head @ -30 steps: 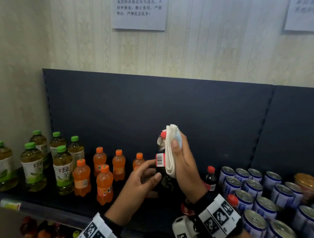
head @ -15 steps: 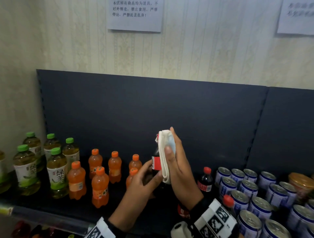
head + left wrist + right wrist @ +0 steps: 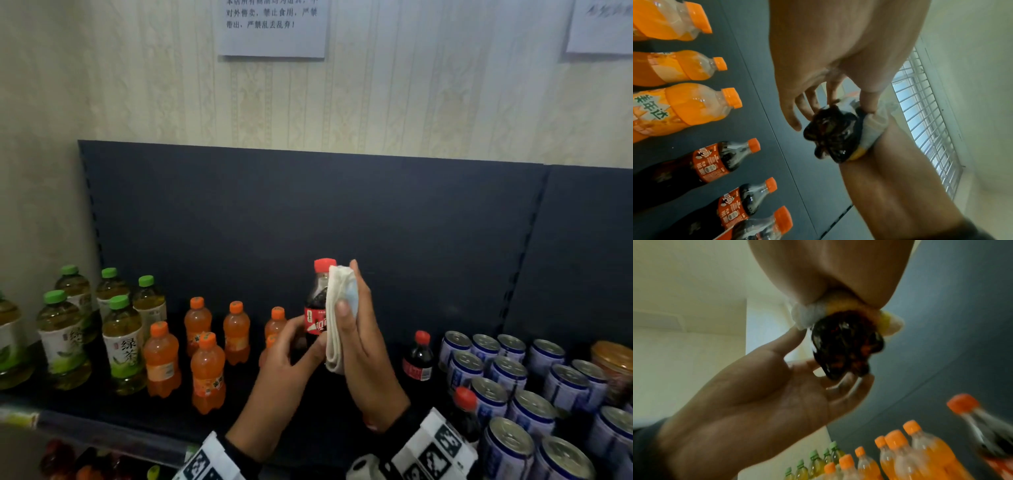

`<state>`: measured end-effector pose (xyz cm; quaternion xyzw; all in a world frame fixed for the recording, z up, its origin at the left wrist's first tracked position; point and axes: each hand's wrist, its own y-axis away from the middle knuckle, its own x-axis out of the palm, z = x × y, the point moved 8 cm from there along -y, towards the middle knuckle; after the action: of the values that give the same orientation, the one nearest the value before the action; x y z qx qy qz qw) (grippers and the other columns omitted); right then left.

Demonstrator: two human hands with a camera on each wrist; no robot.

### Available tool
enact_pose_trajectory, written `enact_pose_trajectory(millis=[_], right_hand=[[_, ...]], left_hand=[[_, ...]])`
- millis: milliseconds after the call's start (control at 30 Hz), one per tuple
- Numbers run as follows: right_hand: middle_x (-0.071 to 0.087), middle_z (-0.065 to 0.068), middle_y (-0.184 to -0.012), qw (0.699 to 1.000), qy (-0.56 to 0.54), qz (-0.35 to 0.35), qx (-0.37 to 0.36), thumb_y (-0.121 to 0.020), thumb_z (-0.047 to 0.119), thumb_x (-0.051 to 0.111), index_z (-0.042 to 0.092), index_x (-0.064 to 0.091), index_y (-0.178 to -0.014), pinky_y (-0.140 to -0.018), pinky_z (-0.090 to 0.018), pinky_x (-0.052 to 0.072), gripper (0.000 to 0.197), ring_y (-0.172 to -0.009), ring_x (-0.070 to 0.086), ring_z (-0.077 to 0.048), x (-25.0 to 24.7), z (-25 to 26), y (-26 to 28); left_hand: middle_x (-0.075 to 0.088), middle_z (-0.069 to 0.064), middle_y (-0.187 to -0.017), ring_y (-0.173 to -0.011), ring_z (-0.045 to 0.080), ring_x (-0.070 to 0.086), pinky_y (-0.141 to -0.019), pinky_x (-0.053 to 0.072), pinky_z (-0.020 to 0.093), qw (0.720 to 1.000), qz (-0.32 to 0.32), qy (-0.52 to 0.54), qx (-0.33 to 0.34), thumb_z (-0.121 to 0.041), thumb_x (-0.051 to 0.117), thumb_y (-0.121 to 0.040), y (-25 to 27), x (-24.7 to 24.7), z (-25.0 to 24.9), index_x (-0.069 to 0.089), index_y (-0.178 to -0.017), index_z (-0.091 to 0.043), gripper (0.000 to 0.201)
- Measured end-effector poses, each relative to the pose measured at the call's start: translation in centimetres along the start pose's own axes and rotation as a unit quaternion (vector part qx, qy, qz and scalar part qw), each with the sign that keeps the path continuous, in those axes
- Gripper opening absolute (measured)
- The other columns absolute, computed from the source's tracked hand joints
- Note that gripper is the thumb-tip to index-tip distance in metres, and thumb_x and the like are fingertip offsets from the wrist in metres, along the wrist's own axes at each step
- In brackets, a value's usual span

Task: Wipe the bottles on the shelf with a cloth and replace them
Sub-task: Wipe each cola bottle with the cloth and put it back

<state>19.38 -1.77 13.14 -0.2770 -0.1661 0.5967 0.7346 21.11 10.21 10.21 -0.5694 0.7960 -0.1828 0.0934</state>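
A small cola bottle (image 3: pixel 317 310) with a red cap and red label is held upright above the dark shelf (image 3: pixel 102 414). My left hand (image 3: pixel 291 349) grips its lower body, thumb and fingers curled round it. My right hand (image 3: pixel 356 329) holds a folded white cloth (image 3: pixel 337 318) against the bottle's right side, thumb on the cloth. From below, the left wrist view shows the bottle's dark base (image 3: pixel 833 134) with the cloth (image 3: pixel 874 129) beside it; the right wrist view shows the base (image 3: pixel 846 345) and cloth (image 3: pixel 805 316) too.
Green tea bottles (image 3: pixel 120 342) stand at the shelf's left, orange soda bottles (image 3: pixel 205 370) in the middle, other small cola bottles (image 3: pixel 419 359) and blue-white cans (image 3: pixel 513 387) on the right. A dark back panel (image 3: pixel 308 212) rises behind; paper notices (image 3: pixel 274 27) hang on the wall.
The cloth has slid down off the cap, which now shows, and lies along the bottle's side. The label has turned from the barcode to the red front.
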Motion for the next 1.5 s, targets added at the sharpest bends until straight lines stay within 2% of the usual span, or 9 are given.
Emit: enact_pose_trajectory(millis=[267, 400, 500, 600, 967, 1133, 1267, 1400, 1500], right_hand=[[0.025, 0.028, -0.171, 0.998, -0.033, 0.046, 0.004, -0.109, 0.053, 0.041, 0.043, 0.015, -0.167, -0.131, -0.032, 0.02, 0.064, -0.158, 0.02, 0.006, 1.2, -2.7, 2.8], [0.023, 0.039, -0.166, 0.999, -0.032, 0.023, 0.006, -0.102, 0.069, 0.042, 0.055, 0.013, -0.162, -0.121, -0.007, 0.025, 0.068, -0.156, 0.019, 0.013, 0.6, -2.0, 2.3], [0.033, 0.023, -0.169, 1.0, -0.019, 0.0, -0.009, -0.105, 0.061, 0.041, 0.045, 0.019, -0.165, -0.13, -0.032, 0.03, 0.066, -0.157, 0.03, 0.001, -0.7, 0.2, 0.0], [0.044, 0.016, -0.165, 0.999, 0.003, 0.021, -0.03, -0.108, 0.053, 0.042, 0.04, 0.029, -0.164, -0.127, -0.036, 0.035, 0.059, -0.152, 0.039, 0.0, -0.7, 1.3, -0.5], [0.059, 0.035, -0.143, 0.995, -0.055, 0.075, 0.044, -0.11, 0.039, 0.039, 0.045, 0.036, -0.151, -0.104, -0.001, 0.038, 0.042, -0.138, 0.05, 0.012, 0.0, -3.3, 3.6], [0.07, 0.008, -0.134, 0.998, -0.039, 0.041, 0.023, -0.111, 0.048, 0.042, 0.037, 0.049, -0.15, -0.104, -0.023, 0.053, 0.041, -0.128, 0.066, -0.01, -0.1, -1.6, 0.7], [0.069, 0.013, -0.138, 0.996, -0.056, 0.065, 0.01, -0.113, 0.045, 0.042, 0.042, 0.049, -0.15, -0.103, -0.012, 0.048, 0.038, -0.131, 0.063, -0.004, 0.7, -1.8, 1.6], [0.058, 0.025, -0.152, 0.983, -0.14, 0.074, 0.091, -0.11, 0.047, 0.041, 0.043, 0.048, -0.151, -0.118, -0.015, 0.04, 0.042, -0.145, 0.048, 0.005, 1.4, -5.0, 4.1], [0.065, -0.001, -0.15, 0.952, -0.239, 0.044, 0.185, -0.108, 0.047, 0.04, 0.029, 0.054, -0.152, -0.108, -0.027, 0.054, 0.05, -0.14, 0.06, -0.014, 1.6, -6.6, 4.0]], left_hand=[[0.079, -0.007, -0.111, -0.104, 0.012, 0.076, -0.085, 0.064, 0.035, 0.995, -0.062, 0.077, -0.019, -0.041, 0.062, -0.087, -0.6, -2.3, 0.5, 0.064, -0.124, -0.025, 0.04], [0.074, -0.01, -0.123, -0.116, 0.003, 0.069, -0.097, 0.055, 0.028, 0.998, -0.028, 0.047, -0.033, -0.043, 0.057, -0.093, -0.3, -1.3, 0.6, 0.067, -0.125, -0.032, 0.036], [0.073, -0.024, -0.118, -0.114, -0.01, 0.064, -0.093, 0.049, 0.013, 1.0, 0.009, -0.004, -0.02, -0.045, 0.06, -0.09, -0.3, -0.2, 0.2, 0.07, -0.117, -0.038, 0.031], [0.078, -0.008, -0.113, -0.107, 0.001, 0.071, -0.085, 0.052, 0.011, 0.997, 0.057, -0.039, -0.016, -0.041, 0.065, -0.086, -0.2, 0.8, 0.2, 0.072, -0.119, -0.022, 0.039], [0.076, 0.002, -0.122, -0.116, 0.021, 0.072, -0.091, 0.061, 0.051, 0.995, 0.002, 0.08, -0.051, -0.036, 0.067, -0.09, -0.3, -1.8, 2.2, 0.064, -0.131, -0.033, 0.041], [0.076, -0.005, -0.119, -0.111, 0.015, 0.074, -0.084, 0.062, 0.029, 0.997, 0.032, 0.058, -0.033, -0.037, 0.074, -0.082, -0.2, -0.2, 1.8, 0.065, -0.128, -0.035, 0.046], [0.076, -0.001, -0.121, -0.114, 0.017, 0.073, -0.096, 0.06, 0.037, 0.999, 0.03, 0.043, 0.0, -0.032, 0.077, -0.08, 0.0, -0.7, 0.8, 0.067, -0.127, -0.029, 0.048], [0.075, 0.006, -0.125, -0.119, 0.022, 0.07, -0.103, 0.051, 0.042, 0.993, -0.02, 0.118, 0.018, -0.027, 0.074, -0.084, 0.1, -2.5, 0.8, 0.065, -0.13, -0.016, 0.048], [0.075, 0.002, -0.124, -0.116, 0.017, 0.071, -0.095, 0.058, 0.029, 0.992, -0.037, 0.111, 0.046, -0.025, 0.076, -0.081, -0.2, -2.6, 0.6, 0.062, -0.13, -0.014, 0.052]])
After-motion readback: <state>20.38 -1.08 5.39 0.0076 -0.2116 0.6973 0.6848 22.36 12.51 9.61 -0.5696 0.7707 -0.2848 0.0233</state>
